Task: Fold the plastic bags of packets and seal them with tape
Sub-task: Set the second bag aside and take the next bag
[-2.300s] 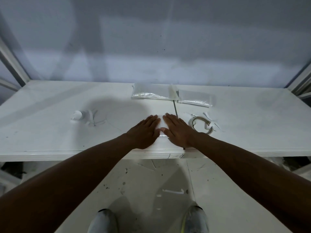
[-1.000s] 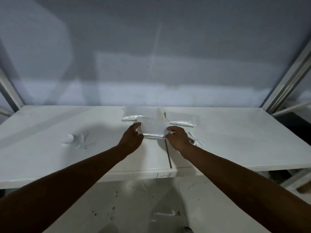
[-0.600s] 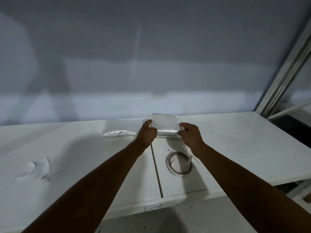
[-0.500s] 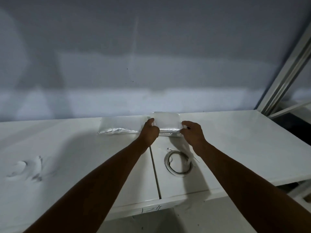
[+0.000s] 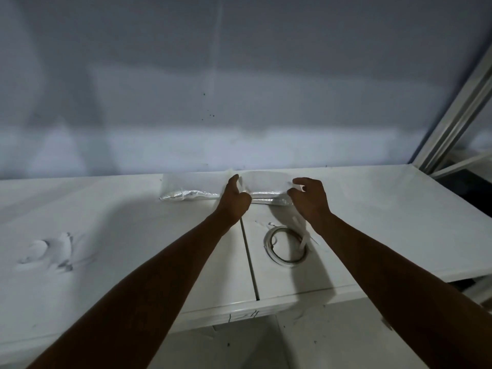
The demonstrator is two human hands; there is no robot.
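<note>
A folded clear plastic bag of packets (image 5: 266, 182) lies on top of another bag (image 5: 270, 201) at the far edge of the white table (image 5: 133, 235). My left hand (image 5: 234, 199) grips its left end, thumb raised. My right hand (image 5: 310, 198) has thumb and curled forefinger around its right corner. A longer bag (image 5: 191, 186) lies just left of my left hand, against the wall. A roll of clear tape (image 5: 286, 247) with a loose strip lies flat on the table, nearer to me, under my right wrist.
A small white object with dark marks (image 5: 45, 251) lies at the table's left. A seam (image 5: 249, 251) splits the tabletop down the middle. The grey wall stands right behind the bags. A metal frame post (image 5: 458, 115) rises at the right.
Both hands lifted the folded bag from the near part of the table and carried it to the far edge, onto another bag. My fingers now sit looser at its ends.
</note>
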